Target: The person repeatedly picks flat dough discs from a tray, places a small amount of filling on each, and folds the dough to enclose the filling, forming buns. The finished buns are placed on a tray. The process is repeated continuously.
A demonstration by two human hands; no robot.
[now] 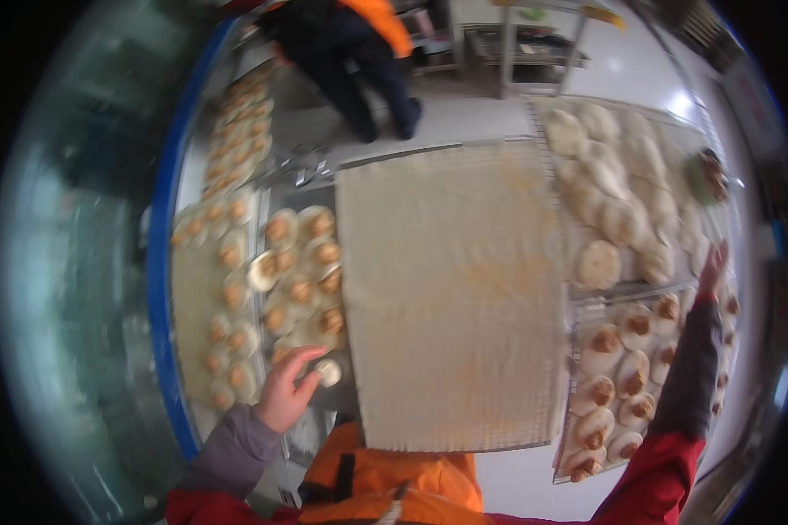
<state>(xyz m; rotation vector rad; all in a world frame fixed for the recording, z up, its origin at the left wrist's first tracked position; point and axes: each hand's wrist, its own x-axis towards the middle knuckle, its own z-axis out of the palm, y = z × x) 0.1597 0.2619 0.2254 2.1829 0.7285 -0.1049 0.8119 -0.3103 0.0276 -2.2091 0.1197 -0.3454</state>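
Note:
My left hand [291, 387] is at the lower left, beside a small round white piece of dough [328, 373]. Its thumb and forefinger are apart, the thumb at the dough's near edge; no clear grip shows. Just beyond that hand are flat white dough rounds topped with brown filling [300, 290]. At the far right my right hand [714, 269] reaches out with fingers stretched, holding nothing that I can see. It is beside thick pale dough rolls and pieces [620, 219]. Closer to me, several filled dough rounds [636, 409] lie on a tray below that forearm.
A large cloth-covered board [453, 306] fills the middle. More filled rounds [236, 140] line the left, along a blue edge [160, 236]. A bowl [707, 177] with brown contents stands at the far right. Another person [355, 66] stands beyond the table, near a metal rack [534, 48].

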